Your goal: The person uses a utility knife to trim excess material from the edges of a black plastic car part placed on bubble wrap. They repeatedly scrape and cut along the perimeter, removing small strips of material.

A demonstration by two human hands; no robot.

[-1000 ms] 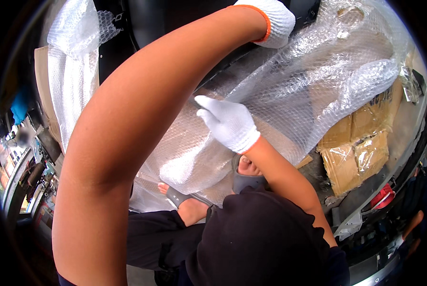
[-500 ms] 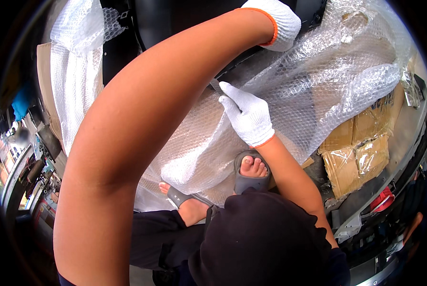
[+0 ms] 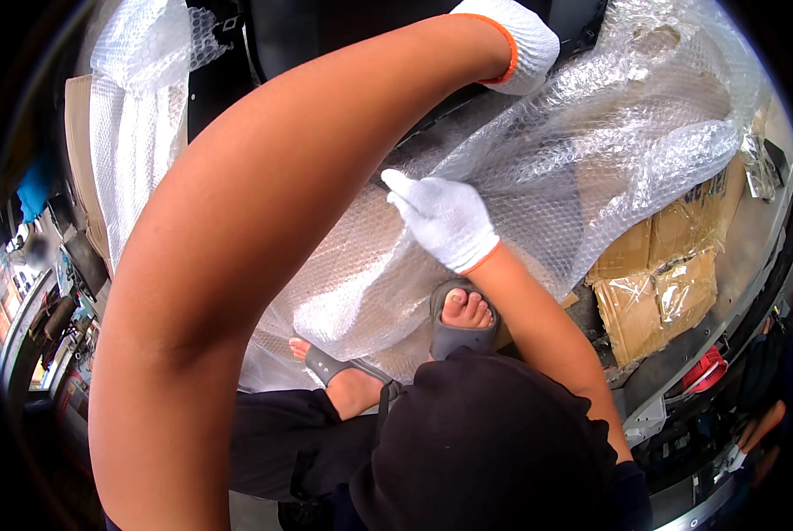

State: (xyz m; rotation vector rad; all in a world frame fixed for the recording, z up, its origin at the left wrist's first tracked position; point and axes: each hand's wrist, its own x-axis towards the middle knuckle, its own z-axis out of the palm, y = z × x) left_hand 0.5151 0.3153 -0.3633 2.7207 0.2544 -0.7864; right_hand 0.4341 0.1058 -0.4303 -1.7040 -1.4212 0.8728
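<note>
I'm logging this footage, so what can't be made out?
All in the head view:
- Left hand: fingers hidden behind its own back.
- Right hand: palm side hidden by its back.
- Black panel: cut by the top edge, partly behind left forearm.
- Far-left clutter: too small.

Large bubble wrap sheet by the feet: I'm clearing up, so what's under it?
Brown cardboard sticks out at right from beneath the bubble wrap sheet; more brown shows faintly through. Anything else is covered.
</note>
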